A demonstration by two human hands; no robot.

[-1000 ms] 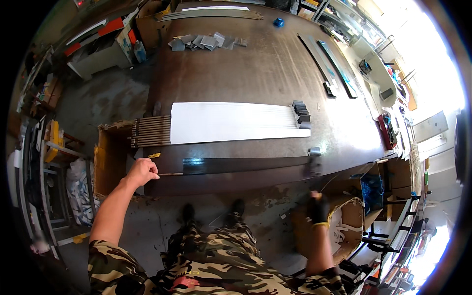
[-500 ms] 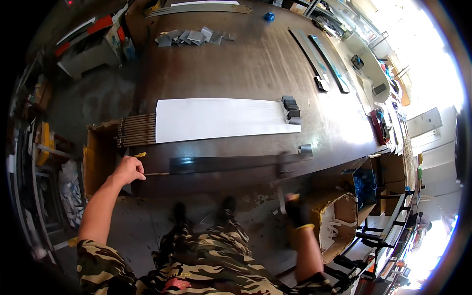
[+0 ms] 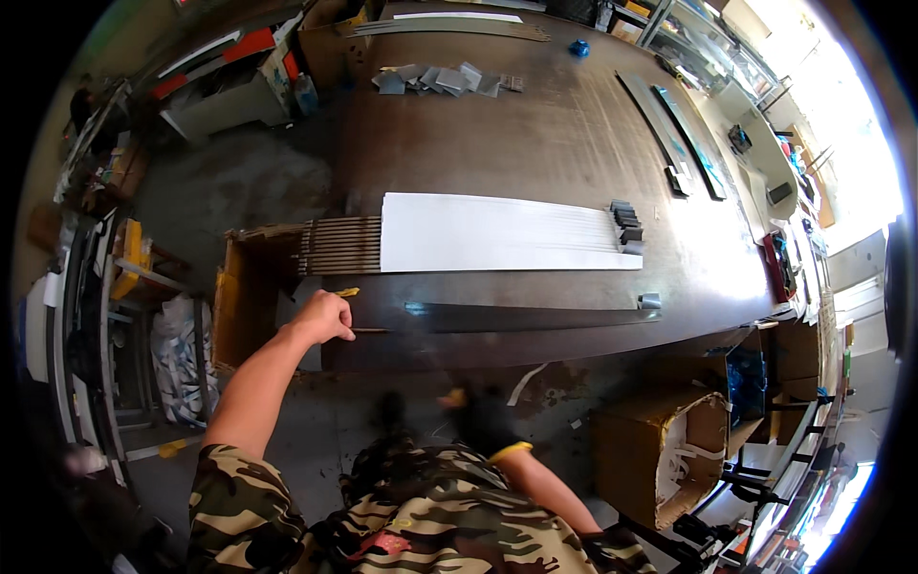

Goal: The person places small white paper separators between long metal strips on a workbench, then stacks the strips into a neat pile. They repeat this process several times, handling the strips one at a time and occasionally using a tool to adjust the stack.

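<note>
Left hand (image 3: 323, 318) sat left of centre, its grip pinched shut on a thin rod (image 3: 368, 330) at the near edge of the worktop (image 3: 497, 134), a yellow-handled tool (image 3: 346, 292) just above the knuckles. Right of it lay a long dark metal strip (image 3: 531, 318); above that, a white sheet (image 3: 497, 232) over a bundle of rods (image 3: 339, 246). Right hand (image 3: 478, 409) hung low at centre, gloved and blurred; its grip I couldn't tell.
</note>
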